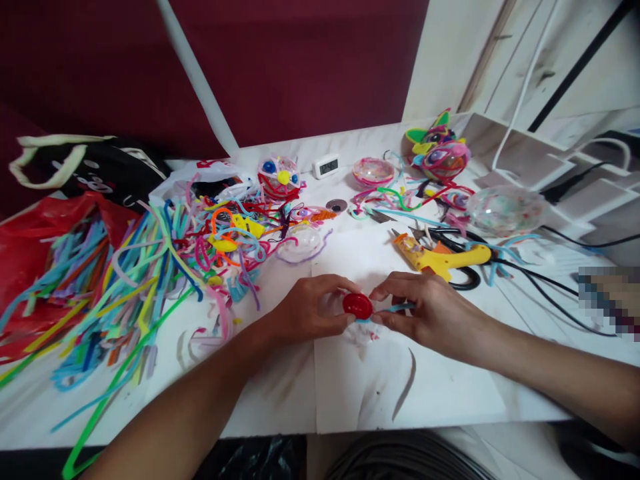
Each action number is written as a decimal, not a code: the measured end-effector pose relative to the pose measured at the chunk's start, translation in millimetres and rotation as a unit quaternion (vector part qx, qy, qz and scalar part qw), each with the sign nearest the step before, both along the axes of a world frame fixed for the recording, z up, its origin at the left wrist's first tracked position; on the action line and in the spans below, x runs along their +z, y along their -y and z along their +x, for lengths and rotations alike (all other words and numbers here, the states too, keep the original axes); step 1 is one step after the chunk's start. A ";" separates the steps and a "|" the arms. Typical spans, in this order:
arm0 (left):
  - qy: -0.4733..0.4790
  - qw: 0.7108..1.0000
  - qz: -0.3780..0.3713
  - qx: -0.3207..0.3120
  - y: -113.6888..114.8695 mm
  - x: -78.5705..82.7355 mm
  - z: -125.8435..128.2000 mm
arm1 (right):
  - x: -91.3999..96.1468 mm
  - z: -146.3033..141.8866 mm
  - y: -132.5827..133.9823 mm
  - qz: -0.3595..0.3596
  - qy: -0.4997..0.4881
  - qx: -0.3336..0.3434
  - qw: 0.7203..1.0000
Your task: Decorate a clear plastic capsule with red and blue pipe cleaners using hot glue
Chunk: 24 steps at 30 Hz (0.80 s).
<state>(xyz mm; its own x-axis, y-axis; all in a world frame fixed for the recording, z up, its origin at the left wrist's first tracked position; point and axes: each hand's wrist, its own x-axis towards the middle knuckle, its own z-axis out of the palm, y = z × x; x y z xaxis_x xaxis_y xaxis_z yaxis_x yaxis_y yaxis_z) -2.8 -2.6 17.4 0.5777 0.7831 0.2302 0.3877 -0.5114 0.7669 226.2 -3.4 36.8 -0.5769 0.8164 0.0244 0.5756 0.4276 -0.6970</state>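
Observation:
My left hand (311, 308) is closed around the edge of a round red button (357, 305), thumb below and forefinger above. From the other side, my right hand (417, 308) pinches a short light-blue pipe cleaner (399, 307) near the button's lower right. Blue shows along the button's lower edge, but whether it is joined there I cannot tell. Just beneath both hands is a clear piece with red specks (364, 333), partly hidden by the fingers. A white sheet (360, 400) lies under them on the table.
A yellow glue gun (445, 261) and black-handled scissors (467, 279) lie right of the hands. Pipe cleaners (145, 287) heap up at left beside a red bag (30, 233). Decorated clear balls (280, 177), a small clock (327, 166) and a clear bowl-like shell (507, 210) stand behind.

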 end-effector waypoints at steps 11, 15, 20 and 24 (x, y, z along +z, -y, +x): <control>0.038 0.999 -0.019 0.007 4.9 -0.1 0.1 | 1.5 -3.8 -9.5 -0.018 0.010 0.003 1.000; 0.025 0.998 -0.046 0.020 7.6 4.3 0.5 | 7.6 -7.8 -14.2 -0.038 0.043 0.002 0.998; 0.016 0.997 -0.065 0.024 8.7 6.3 0.8 | 11.4 -9.2 -17.7 -0.034 0.081 0.014 0.996; 0.016 0.994 -0.104 0.019 8.9 3.8 -0.2 | 9.2 -8.0 -18.5 -0.021 0.079 0.010 0.997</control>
